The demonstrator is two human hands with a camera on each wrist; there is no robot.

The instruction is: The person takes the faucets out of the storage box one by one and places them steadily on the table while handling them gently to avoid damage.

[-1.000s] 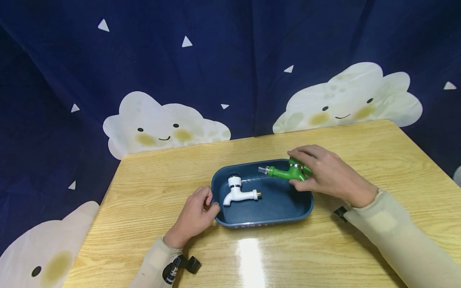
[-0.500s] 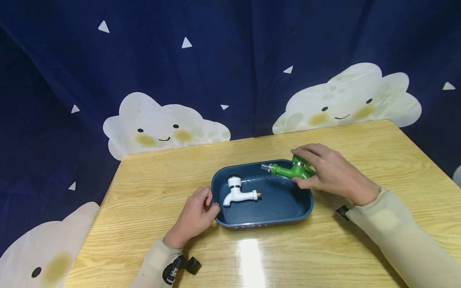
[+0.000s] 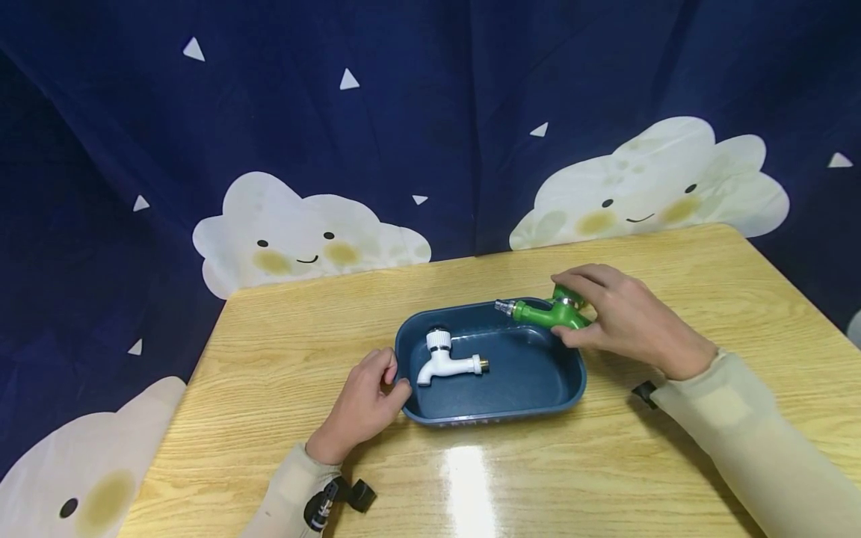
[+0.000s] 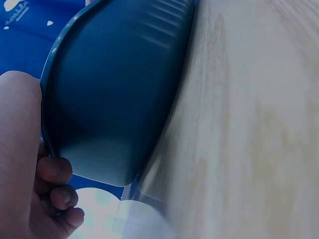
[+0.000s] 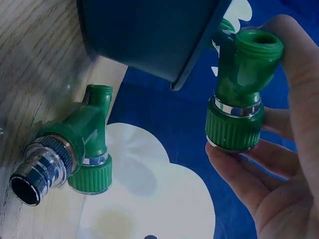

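Head view: right hand [image 3: 625,323], gripping green tap [image 3: 538,315], moved rightward; left hand [image 3: 363,400] unmoved, holding blue basin [image 3: 514,381].

At eight o'clock the left hand [image 4: 22,159] grips a dark blue basin [image 4: 114,89]; pale wooden tabletop [image 4: 249,119] lies at three, a white cloud print [image 4: 97,209] at seven.

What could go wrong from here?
1. The green tap in the right hand may clip the far rim of the blue tray, close beside it.
2. It could bump the second green tap on the table.
3. If the left hand tugs the tray, the white tap inside might slide.
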